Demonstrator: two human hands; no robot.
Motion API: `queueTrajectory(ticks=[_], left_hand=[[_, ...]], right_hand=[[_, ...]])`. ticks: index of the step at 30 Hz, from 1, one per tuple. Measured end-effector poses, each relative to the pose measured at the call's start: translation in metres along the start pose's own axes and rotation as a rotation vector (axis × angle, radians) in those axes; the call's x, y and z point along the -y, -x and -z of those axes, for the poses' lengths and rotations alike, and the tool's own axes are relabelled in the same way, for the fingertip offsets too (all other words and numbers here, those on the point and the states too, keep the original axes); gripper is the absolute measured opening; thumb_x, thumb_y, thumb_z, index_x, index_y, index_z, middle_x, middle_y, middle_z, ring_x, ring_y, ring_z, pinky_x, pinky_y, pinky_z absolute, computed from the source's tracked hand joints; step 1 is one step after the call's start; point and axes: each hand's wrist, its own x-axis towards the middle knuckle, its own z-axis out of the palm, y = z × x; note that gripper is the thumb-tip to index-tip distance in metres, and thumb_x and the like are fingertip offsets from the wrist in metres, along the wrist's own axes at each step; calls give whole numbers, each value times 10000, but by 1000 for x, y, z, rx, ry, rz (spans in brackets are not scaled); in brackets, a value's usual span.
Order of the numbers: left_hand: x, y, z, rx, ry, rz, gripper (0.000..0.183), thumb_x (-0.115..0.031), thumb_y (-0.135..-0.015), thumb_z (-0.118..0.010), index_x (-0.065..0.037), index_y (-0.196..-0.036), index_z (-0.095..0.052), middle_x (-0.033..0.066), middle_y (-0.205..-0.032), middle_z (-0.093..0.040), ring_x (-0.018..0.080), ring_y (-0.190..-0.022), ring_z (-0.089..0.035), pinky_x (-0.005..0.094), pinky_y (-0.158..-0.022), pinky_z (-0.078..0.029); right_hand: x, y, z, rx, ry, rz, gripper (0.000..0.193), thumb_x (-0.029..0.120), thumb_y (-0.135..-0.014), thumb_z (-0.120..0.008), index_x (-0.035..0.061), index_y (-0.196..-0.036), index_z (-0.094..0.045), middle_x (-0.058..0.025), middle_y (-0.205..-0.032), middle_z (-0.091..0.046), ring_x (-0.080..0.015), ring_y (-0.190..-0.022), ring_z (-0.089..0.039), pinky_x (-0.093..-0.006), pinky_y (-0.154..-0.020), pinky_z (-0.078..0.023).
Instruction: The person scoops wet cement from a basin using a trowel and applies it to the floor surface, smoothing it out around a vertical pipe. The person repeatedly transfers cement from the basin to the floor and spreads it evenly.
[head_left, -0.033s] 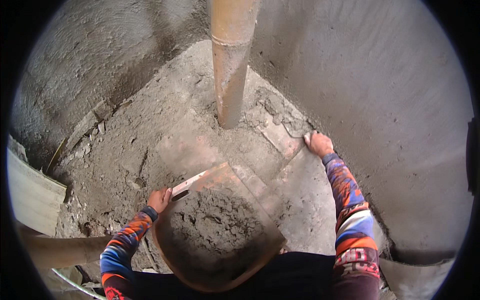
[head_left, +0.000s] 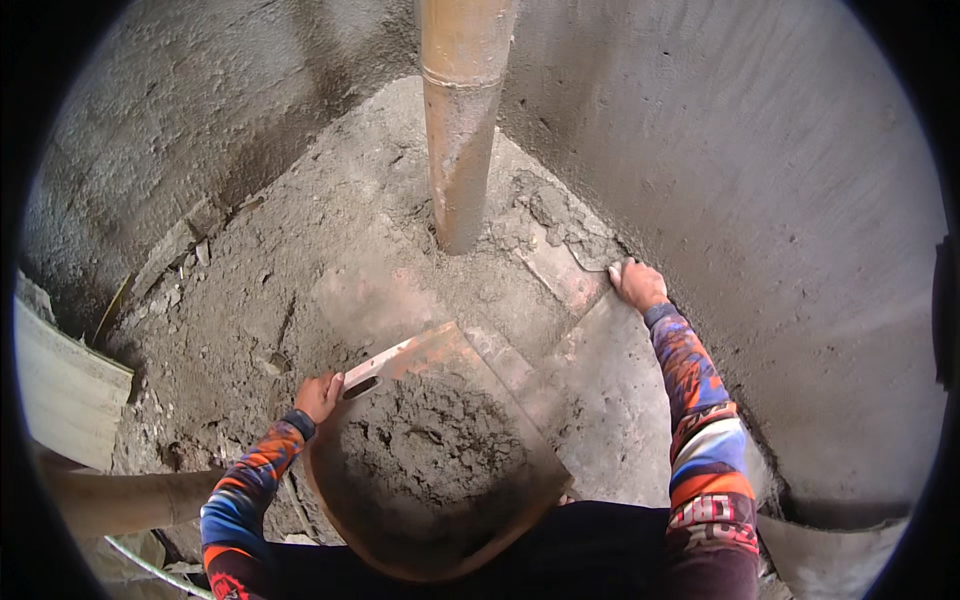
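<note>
Low in front of me is a shallow, scoop-shaped pan [head_left: 452,345] with a slotted straight edge. A heap of wet grey mortar [head_left: 430,440] lies in it. My left hand [head_left: 319,396] is closed around the pan's rim beside the slot. Farther off to the right, my right hand [head_left: 640,285] is closed low against the foot of the right wall. Its fingers are curled at the edge of a mortar-covered patch [head_left: 592,250], and what they grip is hidden.
An upright bamboo pole [head_left: 462,150] stands near the corner. Rough grey walls rise at the left [head_left: 220,100] and right [head_left: 740,200]. Flat boards [head_left: 620,400] lie on the gritty floor. Curved pale sheets [head_left: 70,390] and a horizontal pole [head_left: 140,500] are at the left.
</note>
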Motion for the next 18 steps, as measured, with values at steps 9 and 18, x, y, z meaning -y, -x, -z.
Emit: queueTrajectory(ticks=[9,18], left_hand=[[-11,-9,7,-8,-70,-11,425,-342,-955,-406,-3,-778,-592,255,-676,-582,440,-659,-581,492,-639,-469],[-20,0,11,-46,-100,-20,422,-357,-949,-408,-17,-797,-608,246,-679,-590,438,-663,-582,492,-645,-469]], right_hand=[[27,1,13,-36,-27,-116,558,511,-901,-464,-16,-1007,-612,-209,-984,-664,-350,-928,-651,-432,-782,-524],[31,22,14,-66,-81,-169,566,508,-907,-453,-22,-1053,-590,-208,-975,-666,-349,-915,-654,-420,-780,-526]])
